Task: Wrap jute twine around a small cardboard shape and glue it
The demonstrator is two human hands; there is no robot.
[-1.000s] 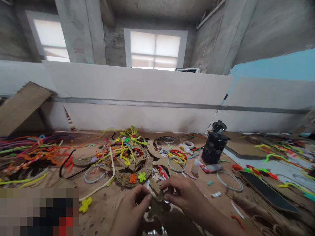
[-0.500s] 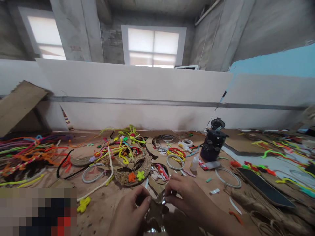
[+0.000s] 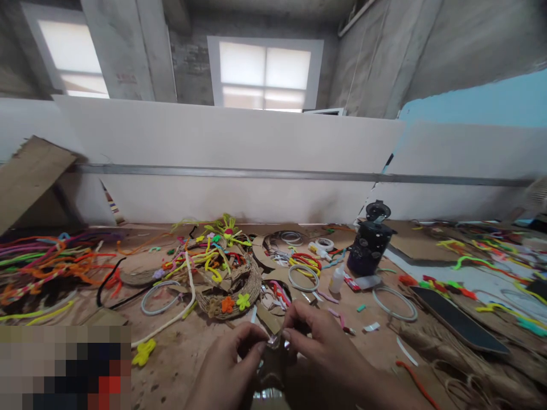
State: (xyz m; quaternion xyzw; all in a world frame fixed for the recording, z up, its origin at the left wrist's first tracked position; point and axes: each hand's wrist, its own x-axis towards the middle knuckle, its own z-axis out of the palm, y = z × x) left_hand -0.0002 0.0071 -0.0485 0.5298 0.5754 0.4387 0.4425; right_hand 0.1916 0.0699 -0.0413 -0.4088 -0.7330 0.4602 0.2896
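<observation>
At the bottom centre, my left hand [image 3: 234, 361] is closed, thumb against fingers, at the left edge of a dark brown piece [image 3: 272, 367] with shiny, film-like patches. My right hand [image 3: 318, 347] pinches at the top right of that same piece, where a small silvery glint shows between thumb and fingertips. The fingers cover much of the piece, so its full shape is hidden. Just beyond lies a strip of cardboard [image 3: 268, 319]. A twine-wrapped wreath [image 3: 252, 285] with orange and yellow pipe-cleaner flowers rests past my left hand.
Right of centre stand a small white glue bottle [image 3: 337, 280] and a dark tumbler [image 3: 368, 250] with its lid up. A phone [image 3: 459, 319] lies at the right beside bundled twine [image 3: 427, 344]. Pipe cleaners [image 3: 55, 259] heap at the left. A white partition [image 3: 239, 142] closes off the back.
My right fingertips have shifted slightly on the brown piece, and the shiny bit near the left fingertips shows more now. The camera view has moved a little; the table things stay put.
</observation>
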